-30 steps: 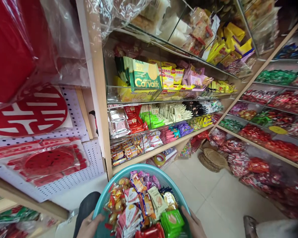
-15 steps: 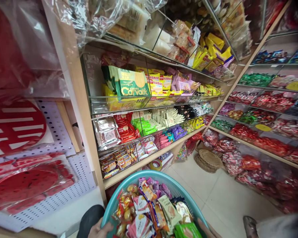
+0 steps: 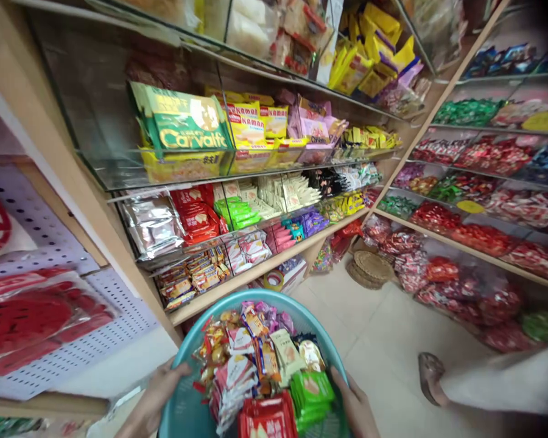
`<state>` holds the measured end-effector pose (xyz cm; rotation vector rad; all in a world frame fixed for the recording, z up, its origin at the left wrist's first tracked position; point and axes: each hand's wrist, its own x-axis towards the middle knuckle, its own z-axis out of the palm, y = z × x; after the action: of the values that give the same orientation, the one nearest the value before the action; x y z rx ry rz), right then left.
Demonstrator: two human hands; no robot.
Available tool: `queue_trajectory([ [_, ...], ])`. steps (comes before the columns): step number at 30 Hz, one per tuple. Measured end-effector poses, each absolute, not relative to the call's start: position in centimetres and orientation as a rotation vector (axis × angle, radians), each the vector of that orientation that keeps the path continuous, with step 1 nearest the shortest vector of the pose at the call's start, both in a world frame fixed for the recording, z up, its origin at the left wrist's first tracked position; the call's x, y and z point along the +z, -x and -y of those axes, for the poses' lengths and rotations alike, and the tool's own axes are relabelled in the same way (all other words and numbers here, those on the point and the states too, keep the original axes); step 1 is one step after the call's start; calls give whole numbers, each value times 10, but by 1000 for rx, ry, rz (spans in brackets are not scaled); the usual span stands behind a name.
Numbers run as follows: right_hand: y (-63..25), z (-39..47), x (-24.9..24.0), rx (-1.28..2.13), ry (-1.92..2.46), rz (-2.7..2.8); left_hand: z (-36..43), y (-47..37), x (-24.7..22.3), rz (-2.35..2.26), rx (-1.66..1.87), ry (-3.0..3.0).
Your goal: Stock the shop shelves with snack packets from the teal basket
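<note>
Both my hands hold a blue-green plastic basket (image 3: 196,325) by its rim, low in the view. My left hand (image 3: 159,389) grips the left side, fingers over the edge. On the opposite side my right hand (image 3: 354,401) is closed on the rim. Wrapped snacks lie heaped in the basket: red packets (image 3: 268,417), green packets (image 3: 311,395), pink-and-white packets (image 3: 235,383), a cream packet (image 3: 287,356), orange-and-blue packets (image 3: 267,359) and purple ones (image 3: 271,317). The lower end of the basket is cut off by the frame.
A shelf unit (image 3: 265,261) of packaged snacks stands ahead, with another candy shelf (image 3: 466,249) at the right. Bagged sweets (image 3: 456,292) and woven round mats (image 3: 369,267) are on the floor. Another person's foot (image 3: 432,377) is at lower right. A perforated panel (image 3: 114,316) borders the left.
The view has shifted closer to the shelves. The basket now shows more fully, slightly further left, with the red packets and both hands more visible.
</note>
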<state>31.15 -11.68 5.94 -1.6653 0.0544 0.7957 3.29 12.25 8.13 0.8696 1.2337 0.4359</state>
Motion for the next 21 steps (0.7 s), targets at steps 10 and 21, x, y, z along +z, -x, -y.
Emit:
queue_trajectory([
  [10, -280, 99, 73, 921, 1390, -154, -134, -13, 82, -1273, 399, -884],
  [21, -282, 83, 30, 676, 1823, 70, -152, 12, 60, -1242, 493, -878],
])
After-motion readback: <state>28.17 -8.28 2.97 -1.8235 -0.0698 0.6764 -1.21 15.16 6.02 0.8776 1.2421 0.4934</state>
